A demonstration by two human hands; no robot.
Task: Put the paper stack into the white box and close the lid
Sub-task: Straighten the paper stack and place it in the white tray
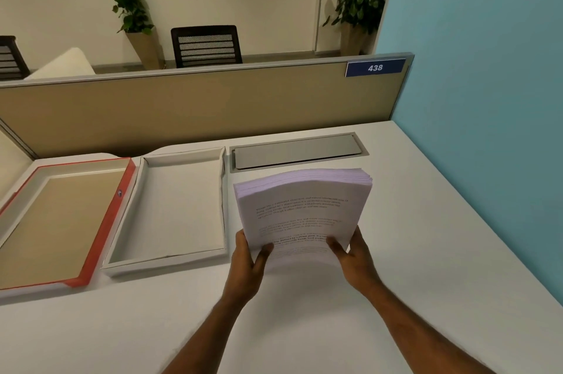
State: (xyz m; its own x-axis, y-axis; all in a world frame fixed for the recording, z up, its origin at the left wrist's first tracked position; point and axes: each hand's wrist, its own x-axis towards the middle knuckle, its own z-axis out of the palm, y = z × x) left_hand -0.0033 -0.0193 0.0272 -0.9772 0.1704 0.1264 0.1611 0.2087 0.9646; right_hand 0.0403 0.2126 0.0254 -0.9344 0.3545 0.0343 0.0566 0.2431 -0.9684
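Observation:
A thick stack of printed white paper is lifted off the desk, its far end sagging, to the right of the open white box. My left hand grips the stack's near left corner and my right hand grips its near right corner, thumbs on top. The white box is empty, and its lid, with a red outer edge and tan inside, lies flipped open flat on the box's left.
A grey cable hatch is set into the white desk behind the stack. A tan partition runs along the back, and a blue wall stands on the right. Chairs and potted plants are beyond the partition.

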